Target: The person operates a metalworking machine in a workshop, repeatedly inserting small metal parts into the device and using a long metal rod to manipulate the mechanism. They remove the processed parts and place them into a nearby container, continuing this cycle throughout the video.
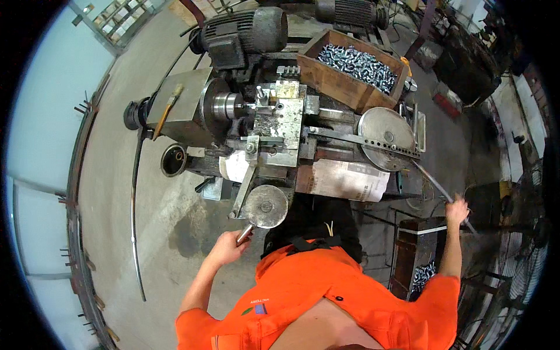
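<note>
I stand at a small metal lathe with a chuck [227,107] at its left and an oily tool slide [279,125] in the middle. My left hand [228,248] is closed round the short metal handle [245,234] of a round disc [266,206] at the machine's front. Farther right, my right hand [457,210] grips a long metal rod [433,178], which runs up to the large round disc [388,137] at the lathe's right end. A flat bar with a row of holes [388,144] crosses that disc. Whatever the chuck holds is too small to make out.
A wooden box [350,87] full of small shiny metal parts stands behind the slide. A brush [168,111] lies on the headstock cover. Motors [248,32] sit at the back. By my right arm is another box [413,248] with similar parts. A paper sheet [347,179] covers the front ledge.
</note>
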Tool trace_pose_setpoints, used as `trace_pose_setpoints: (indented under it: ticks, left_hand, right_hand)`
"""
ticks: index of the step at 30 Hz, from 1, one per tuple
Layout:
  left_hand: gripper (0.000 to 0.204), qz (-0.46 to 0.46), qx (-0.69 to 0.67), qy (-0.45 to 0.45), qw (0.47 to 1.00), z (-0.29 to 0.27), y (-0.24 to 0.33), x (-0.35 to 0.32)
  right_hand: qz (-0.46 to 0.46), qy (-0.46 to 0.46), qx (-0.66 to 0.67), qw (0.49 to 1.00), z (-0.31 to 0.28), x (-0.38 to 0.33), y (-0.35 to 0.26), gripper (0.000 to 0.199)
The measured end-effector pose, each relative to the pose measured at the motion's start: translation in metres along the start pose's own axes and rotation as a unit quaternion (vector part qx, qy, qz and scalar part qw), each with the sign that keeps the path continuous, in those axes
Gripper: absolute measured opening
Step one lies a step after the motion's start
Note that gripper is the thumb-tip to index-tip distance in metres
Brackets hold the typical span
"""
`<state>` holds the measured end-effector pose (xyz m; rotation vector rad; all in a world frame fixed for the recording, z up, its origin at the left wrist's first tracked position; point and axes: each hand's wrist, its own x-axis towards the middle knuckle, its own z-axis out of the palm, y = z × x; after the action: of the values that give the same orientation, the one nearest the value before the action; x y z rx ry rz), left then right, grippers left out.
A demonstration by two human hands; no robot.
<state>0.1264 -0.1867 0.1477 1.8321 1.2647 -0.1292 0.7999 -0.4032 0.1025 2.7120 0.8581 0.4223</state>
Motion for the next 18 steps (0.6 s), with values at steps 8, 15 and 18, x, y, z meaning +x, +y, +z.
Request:
trace_pose_setpoints:
  ticks: [8, 15, 18]
  left_hand:
    - [0.041, -0.013, -0.367, 0.102, 0.925, -0.046, -0.085, 0.05]
    - [0.042, -0.025, 0.327, 0.286, 0.9, -0.092, -0.191, 0.14]
    - [0.044, -0.058, 0.409, 0.185, 0.892, -0.092, -0.205, 0.159]
  right_hand:
    - [-0.037, 0.15, 0.192, 0.969, -0.022, -0.018, -0.089, 0.079]
    - [-0.091, 0.017, 0.398, 0.913, -0.033, -0.129, -0.109, 0.058]
    - [-0.078, -0.028, 0.408, 0.909, -0.043, -0.15, -0.119, 0.049]
